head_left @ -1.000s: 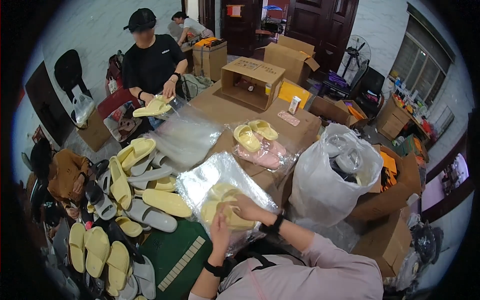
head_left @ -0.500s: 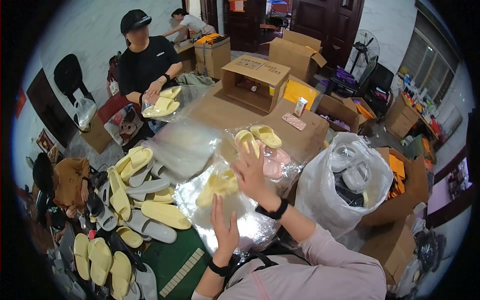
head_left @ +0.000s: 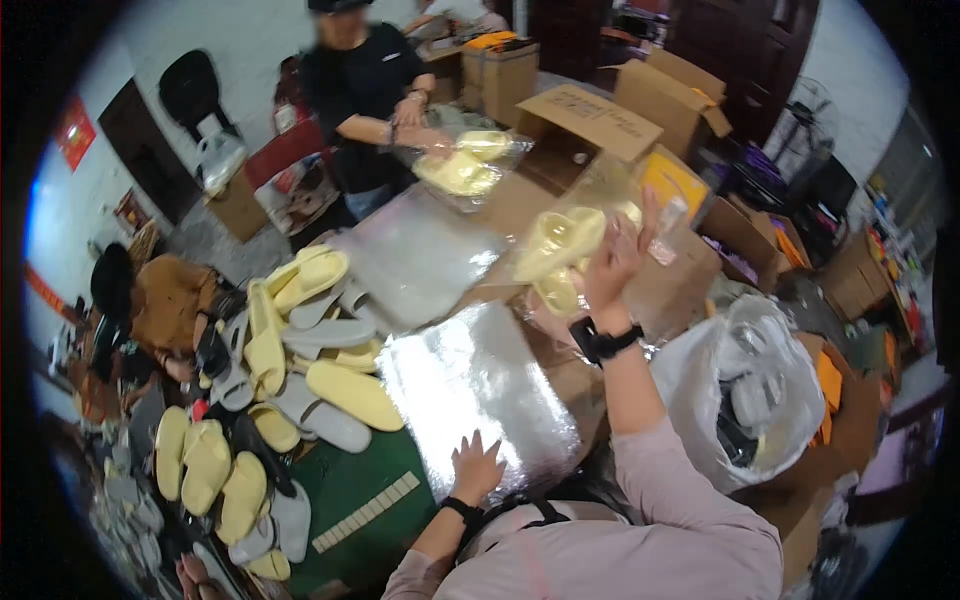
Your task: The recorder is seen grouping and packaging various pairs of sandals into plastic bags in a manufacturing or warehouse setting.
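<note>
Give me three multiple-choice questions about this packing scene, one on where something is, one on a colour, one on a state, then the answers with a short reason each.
1. Where does the left hand rest?
A. On the stack of clear bags
B. Inside a cardboard box
C. On the white sack

2. What colour are the slippers in the bagged pair held by the right hand?
A. Grey
B. Pale yellow
C. Black

3. How is the bagged pair placed?
A. Lying flat on the table
B. Dropped on the floor
C. Lifted above the table

Answers:
1 A, the palm lies flat at the near edge of the shiny stack of clear bags.
2 B, pale yellow soles show through the clear plastic.
3 C, the right hand grips it raised, over the cardboard tabletop.
</note>
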`<control>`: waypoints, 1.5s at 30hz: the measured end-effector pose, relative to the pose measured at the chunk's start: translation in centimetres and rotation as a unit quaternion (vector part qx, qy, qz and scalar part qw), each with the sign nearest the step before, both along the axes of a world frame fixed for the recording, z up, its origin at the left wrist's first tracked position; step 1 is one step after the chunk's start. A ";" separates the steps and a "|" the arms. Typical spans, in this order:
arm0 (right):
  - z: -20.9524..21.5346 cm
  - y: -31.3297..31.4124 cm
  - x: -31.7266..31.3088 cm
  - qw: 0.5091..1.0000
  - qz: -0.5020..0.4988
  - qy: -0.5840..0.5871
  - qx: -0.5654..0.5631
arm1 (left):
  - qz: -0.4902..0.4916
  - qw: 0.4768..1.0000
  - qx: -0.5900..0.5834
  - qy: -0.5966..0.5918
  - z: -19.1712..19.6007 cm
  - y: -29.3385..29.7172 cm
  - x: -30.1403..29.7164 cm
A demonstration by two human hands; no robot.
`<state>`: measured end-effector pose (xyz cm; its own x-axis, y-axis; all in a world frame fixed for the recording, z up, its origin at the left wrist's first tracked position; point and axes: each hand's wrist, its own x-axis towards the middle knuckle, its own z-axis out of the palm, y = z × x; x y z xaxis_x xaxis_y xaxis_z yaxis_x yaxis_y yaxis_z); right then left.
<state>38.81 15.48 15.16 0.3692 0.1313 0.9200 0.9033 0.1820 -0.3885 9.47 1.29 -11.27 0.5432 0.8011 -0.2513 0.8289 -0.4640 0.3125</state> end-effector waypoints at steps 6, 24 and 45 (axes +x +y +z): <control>-14.4 -5.9 -0.5 0.940 -0.094 0.141 -0.298 | 0.319 0.924 0.180 -0.106 0.4 7.2 -3.4; -21.1 -11.5 -1.1 0.873 0.025 0.466 -0.144 | 0.642 0.451 -0.203 -0.587 -2.4 17.2 -17.1; -22.5 -5.3 5.4 0.820 -0.096 0.455 -0.333 | 0.237 0.925 0.047 -0.294 2.3 6.3 1.7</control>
<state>44.21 10.20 -7.37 0.9356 0.3531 0.0003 0.1724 -0.4560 -0.8731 11.12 7.56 -9.01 0.1460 0.9876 0.0577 0.6462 -0.1394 0.7503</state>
